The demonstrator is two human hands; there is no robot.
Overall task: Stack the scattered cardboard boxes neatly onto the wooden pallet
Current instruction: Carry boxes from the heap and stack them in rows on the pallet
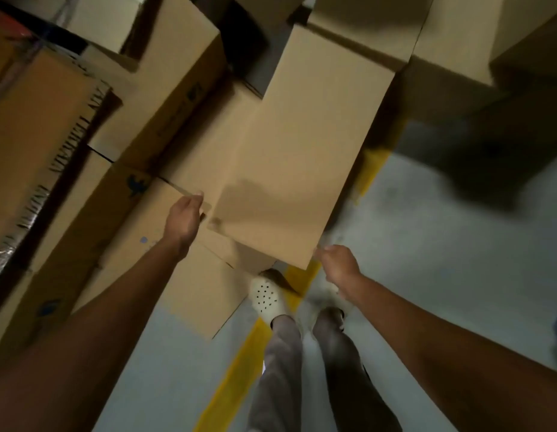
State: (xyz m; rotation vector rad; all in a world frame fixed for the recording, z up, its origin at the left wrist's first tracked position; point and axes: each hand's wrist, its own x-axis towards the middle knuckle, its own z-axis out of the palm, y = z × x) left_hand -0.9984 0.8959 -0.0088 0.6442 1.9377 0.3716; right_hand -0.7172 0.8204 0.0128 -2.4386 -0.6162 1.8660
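Observation:
A long plain cardboard box (305,145) lies tilted in the middle of the head view, resting over other boxes. My left hand (183,218) grips its near left corner, fingers curled on the edge. My right hand (338,265) holds the near right corner from below. Under it sits a lower cardboard box (190,294) on the floor. More stacked boxes (165,76) rise at the left and back. No wooden pallet shows; the boxes hide whatever lies under them.
Grey floor (442,244) with a yellow painted line (236,372) runs under my feet. My white perforated shoe (268,296) touches the lower box's corner. A printed carton (37,145) stands at far left, and dark-shadowed boxes (495,57) at upper right.

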